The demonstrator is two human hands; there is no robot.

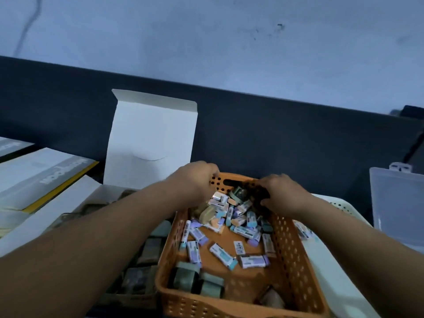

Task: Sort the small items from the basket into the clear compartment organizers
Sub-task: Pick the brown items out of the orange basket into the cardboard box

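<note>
ideally, left hand point(195, 180) and right hand point(283, 193), fingers curled at the basket point(288, 249) rim, hold unclear, should single out one small item point(223, 252)

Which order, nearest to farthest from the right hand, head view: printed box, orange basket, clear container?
1. orange basket: the right hand holds its far rim.
2. clear container: to the right, past the basket.
3. printed box: far left.

Small items point(220, 235) in basket point(296, 255); open box point(146, 138) behind-left; organizer point(399, 207) right.
</note>
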